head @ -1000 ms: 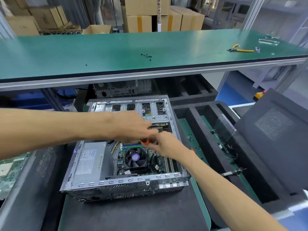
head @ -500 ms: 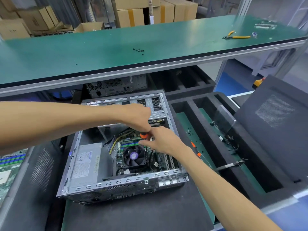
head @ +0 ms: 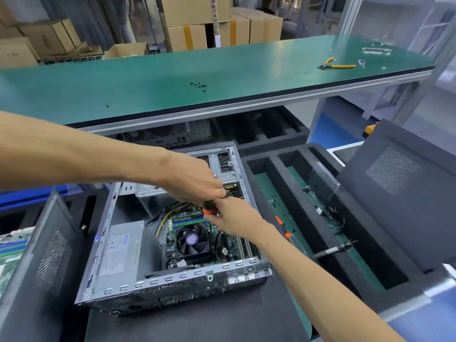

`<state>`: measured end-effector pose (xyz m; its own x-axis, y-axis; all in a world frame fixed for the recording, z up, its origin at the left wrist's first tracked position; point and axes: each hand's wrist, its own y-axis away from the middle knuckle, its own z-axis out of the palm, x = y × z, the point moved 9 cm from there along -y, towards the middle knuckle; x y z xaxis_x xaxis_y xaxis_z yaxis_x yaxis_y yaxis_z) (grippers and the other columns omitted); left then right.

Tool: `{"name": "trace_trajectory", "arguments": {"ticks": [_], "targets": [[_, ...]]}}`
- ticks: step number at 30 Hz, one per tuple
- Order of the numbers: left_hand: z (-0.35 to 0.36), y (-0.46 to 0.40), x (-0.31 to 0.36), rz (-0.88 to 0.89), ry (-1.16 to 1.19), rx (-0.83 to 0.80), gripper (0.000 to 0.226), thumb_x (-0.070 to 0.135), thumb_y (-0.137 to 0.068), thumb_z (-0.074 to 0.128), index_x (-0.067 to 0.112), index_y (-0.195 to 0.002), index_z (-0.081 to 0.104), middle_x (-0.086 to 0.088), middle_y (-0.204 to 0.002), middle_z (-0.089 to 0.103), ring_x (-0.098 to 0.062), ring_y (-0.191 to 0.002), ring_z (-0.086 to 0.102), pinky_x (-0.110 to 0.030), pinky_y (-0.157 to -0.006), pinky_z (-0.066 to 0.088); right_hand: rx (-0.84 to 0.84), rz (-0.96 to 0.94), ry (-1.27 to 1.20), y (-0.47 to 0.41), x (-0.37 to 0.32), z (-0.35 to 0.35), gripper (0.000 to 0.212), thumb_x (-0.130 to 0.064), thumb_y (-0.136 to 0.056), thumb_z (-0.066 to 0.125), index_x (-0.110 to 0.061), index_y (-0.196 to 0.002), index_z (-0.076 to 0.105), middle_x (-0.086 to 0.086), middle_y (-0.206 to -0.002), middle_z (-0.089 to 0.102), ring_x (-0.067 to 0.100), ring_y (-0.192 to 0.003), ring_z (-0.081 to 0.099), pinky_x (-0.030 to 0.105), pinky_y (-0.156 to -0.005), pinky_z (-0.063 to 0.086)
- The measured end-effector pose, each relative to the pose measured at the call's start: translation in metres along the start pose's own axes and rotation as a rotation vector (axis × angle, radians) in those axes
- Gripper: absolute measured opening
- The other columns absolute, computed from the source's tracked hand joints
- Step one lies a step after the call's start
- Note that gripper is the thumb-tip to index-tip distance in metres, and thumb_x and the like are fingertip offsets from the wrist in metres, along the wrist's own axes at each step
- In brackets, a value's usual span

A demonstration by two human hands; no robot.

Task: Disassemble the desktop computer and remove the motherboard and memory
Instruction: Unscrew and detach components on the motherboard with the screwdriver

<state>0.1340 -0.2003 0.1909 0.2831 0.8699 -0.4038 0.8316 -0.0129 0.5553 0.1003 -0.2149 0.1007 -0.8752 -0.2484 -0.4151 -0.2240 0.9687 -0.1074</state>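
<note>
Over the opened computer case (head: 172, 275) I have my left hand (head: 195, 180) and right hand (head: 237, 217) gripping an orange-handled screwdriver (head: 209, 208); side panel is off, while the motherboard (head: 197, 233) and memory sit inside.

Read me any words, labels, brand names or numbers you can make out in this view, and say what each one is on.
Nothing can be read as text.
Power supply label: printed lines and a bluish heading, too small and blurred.
Fan hub sticker: purple, print unreadable.
Cardboard boxes: faint markings, illegible.
White tags on the motherboard: too small.
</note>
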Motion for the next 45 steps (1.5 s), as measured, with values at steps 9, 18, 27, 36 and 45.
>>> {"name": "trace_trajectory", "arguments": {"ticks": [9,18,27,36,45], "targets": [[0.025,-0.019,-0.032,-0.731,0.786,-0.287,0.030,0.025,-0.095,0.050,0.011,-0.068,0.052,-0.002,-0.055,0.051,-0.014,-0.043,0.043,-0.021,-0.039,0.032,-0.037,0.012,0.019,-0.001,0.002,0.003,0.030,-0.042,-0.101,0.052,-0.016,-0.086,0.050,0.005,-0.075,0.067,0.027,-0.070,0.065,0.038,-0.065,0.054],[-0.005,0.000,-0.006,-0.143,0.211,-0.162,0.022,0.026,-0.101,0.051,0.012,-0.112,0.039,-0.007,-0.099,0.060,-0.025,-0.075,0.056,-0.039,-0.065,0.049,-0.077,0.010,0.009,0.001,-0.002,0.003,0.028,-0.043,-0.102,0.048,-0.027,-0.079,0.044,0.001,-0.075,0.068,0.026,-0.066,0.061,0.036,-0.063,0.048],[0.014,0.001,-0.029,-0.634,0.471,0.054,0.058,0.056,-0.099,0.036,0.009,-0.075,0.060,-0.006,-0.060,0.064,-0.013,-0.049,0.053,-0.020,-0.037,0.028,-0.098,0.026,0.035,0.000,-0.001,0.004,0.029,-0.041,-0.099,0.056,-0.014,-0.091,0.056,0.004,-0.077,0.066,0.028,-0.074,0.067,0.039,-0.068,0.055],[-0.007,0.003,-0.003,-0.309,0.250,-0.029,0.032,0.020,-0.094,0.056,0.014,-0.117,0.034,-0.006,-0.103,0.050,-0.025,-0.074,0.052,-0.040,-0.060,0.047,-0.111,0.043,0.012,0.003,-0.003,0.000,0.030,-0.041,-0.100,0.054,-0.022,-0.077,0.050,0.007,-0.080,0.071,0.029,-0.077,0.068,0.043,-0.075,0.056],[-0.002,0.009,-0.027,-0.411,0.324,0.034,0.047,0.056,-0.095,0.050,0.010,-0.089,0.058,0.001,-0.067,0.058,-0.019,-0.061,0.055,-0.027,-0.050,0.036,-0.116,0.060,0.032,0.001,-0.001,0.003,0.034,-0.043,-0.097,0.056,-0.024,-0.070,0.047,0.000,-0.071,0.066,0.025,-0.070,0.067,0.041,-0.072,0.057]]}}
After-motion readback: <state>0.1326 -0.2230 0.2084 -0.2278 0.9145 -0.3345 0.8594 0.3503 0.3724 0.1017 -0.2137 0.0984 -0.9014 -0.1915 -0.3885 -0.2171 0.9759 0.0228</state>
